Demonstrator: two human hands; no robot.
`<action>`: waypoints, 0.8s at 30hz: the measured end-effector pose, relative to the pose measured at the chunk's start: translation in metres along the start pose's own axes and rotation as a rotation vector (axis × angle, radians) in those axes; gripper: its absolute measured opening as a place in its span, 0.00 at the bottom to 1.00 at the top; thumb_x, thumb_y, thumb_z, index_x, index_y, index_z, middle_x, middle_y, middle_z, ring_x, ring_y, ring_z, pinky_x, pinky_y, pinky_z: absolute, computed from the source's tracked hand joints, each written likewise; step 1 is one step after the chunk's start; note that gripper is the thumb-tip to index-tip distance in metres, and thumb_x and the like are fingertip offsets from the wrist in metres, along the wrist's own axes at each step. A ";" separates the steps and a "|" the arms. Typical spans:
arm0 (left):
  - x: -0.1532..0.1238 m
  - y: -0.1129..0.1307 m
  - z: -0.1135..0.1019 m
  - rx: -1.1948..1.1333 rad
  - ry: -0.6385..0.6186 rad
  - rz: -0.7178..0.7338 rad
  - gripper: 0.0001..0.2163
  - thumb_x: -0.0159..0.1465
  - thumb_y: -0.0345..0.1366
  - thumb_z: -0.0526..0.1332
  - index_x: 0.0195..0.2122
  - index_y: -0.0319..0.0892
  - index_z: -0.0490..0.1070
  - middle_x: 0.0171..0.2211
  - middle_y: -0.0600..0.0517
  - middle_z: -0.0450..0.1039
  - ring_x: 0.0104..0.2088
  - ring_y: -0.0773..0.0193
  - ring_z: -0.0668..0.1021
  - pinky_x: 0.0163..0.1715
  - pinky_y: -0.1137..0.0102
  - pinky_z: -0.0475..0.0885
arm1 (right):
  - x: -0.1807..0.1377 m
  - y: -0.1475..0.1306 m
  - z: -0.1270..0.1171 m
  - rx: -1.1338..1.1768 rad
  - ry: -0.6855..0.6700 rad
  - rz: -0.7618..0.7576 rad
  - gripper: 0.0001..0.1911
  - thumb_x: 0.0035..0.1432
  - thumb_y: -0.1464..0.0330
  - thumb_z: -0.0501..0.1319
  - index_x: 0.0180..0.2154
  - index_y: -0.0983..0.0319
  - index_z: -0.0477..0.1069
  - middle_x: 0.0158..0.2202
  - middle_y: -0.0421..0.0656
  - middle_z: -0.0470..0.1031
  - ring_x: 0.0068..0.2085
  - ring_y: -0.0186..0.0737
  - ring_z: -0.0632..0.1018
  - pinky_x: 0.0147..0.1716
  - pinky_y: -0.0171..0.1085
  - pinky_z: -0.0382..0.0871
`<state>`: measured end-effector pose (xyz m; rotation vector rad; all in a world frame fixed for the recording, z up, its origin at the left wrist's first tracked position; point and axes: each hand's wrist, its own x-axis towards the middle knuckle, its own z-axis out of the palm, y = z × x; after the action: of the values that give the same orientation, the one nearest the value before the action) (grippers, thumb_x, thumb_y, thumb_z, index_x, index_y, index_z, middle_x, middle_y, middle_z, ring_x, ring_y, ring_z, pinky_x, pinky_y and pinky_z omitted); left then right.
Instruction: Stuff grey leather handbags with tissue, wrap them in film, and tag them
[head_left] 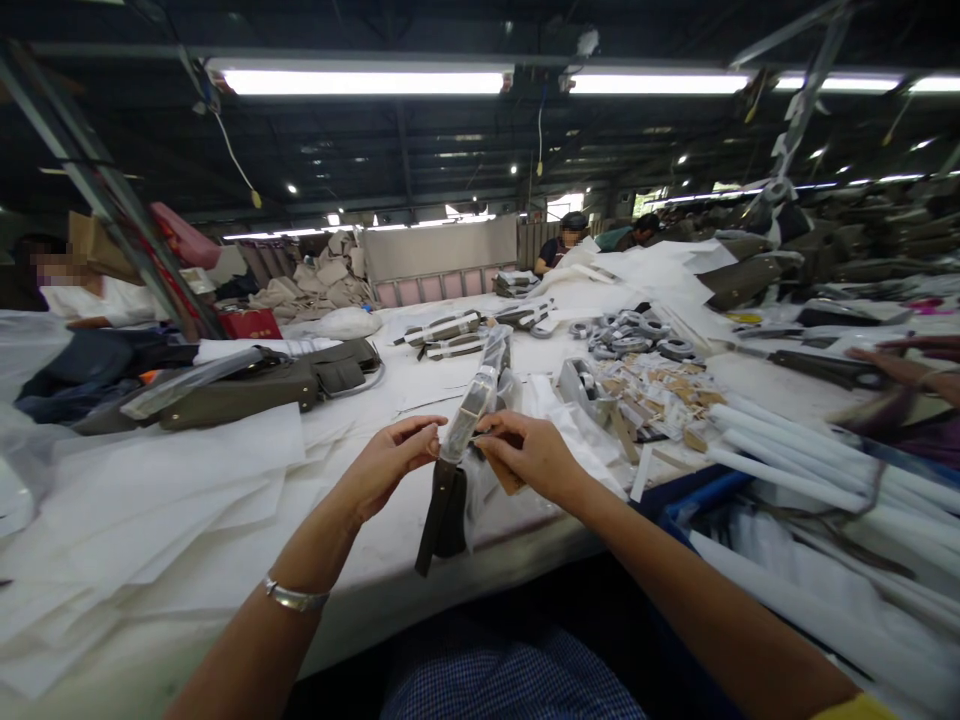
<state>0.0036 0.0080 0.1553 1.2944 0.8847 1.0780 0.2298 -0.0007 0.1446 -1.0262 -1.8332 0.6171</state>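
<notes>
In front of me at the table's edge lies a dark olive leather-like piece (441, 512), its upper length covered in clear plastic wrap (474, 400). My left hand (386, 465) is on its left side, thumb and fingers pinched together close to the wrap. Whatever is between those fingertips is too small to make out. On the other side, my right hand (536, 455) is closed, holding a brown card tag (504, 472) that hangs below its fingers. The right fingertips are close to the plastic; I cannot tell whether they touch it.
White paper sheets (180, 500) spread over the left of the table, with an olive bag (247, 390) behind. Loose brown tags (660, 385) and grey rolls (626, 333) lie right of centre. A blue bin (686, 510) holds white tubes. A co-worker's hand (900, 370) is at right.
</notes>
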 end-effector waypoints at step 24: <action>-0.036 0.019 0.027 0.081 0.063 0.327 0.25 0.55 0.36 0.71 0.55 0.45 0.72 0.48 0.46 0.78 0.50 0.52 0.78 0.53 0.60 0.72 | -0.003 -0.045 0.011 -0.095 0.036 -0.189 0.25 0.61 0.65 0.62 0.59 0.52 0.63 0.42 0.41 0.81 0.41 0.49 0.82 0.37 0.41 0.73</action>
<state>0.0169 -0.0355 0.1742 1.5150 0.7856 1.3551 0.2032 -0.0267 0.1719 -0.9062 -1.9154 0.3992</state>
